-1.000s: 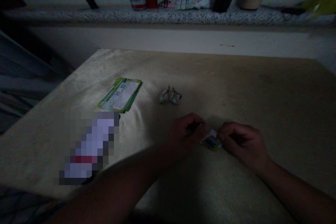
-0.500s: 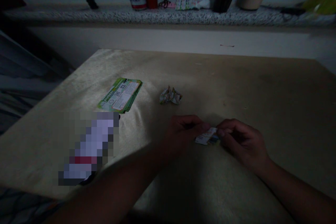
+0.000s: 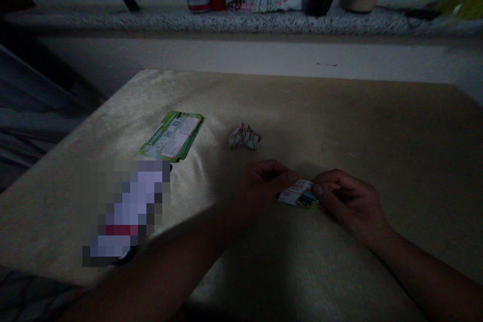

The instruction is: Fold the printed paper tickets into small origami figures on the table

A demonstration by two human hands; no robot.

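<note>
At the left hand (image 3: 262, 186), printed paper (image 3: 292, 195) more visible than earlier.

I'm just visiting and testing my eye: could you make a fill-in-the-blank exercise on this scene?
Of the left hand and right hand, the ____ is nearer the green sheets.
The number of hands touching the card is ____.
The crumpled wrapper lies to the ____ of the sheets.
Missing words: left; two; right.

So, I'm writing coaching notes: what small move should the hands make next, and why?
Perhaps ease the left hand slightly off the small printed card: its thumb overlaps the upper edge, while the right hand's grip appears to have the right edge.
</note>
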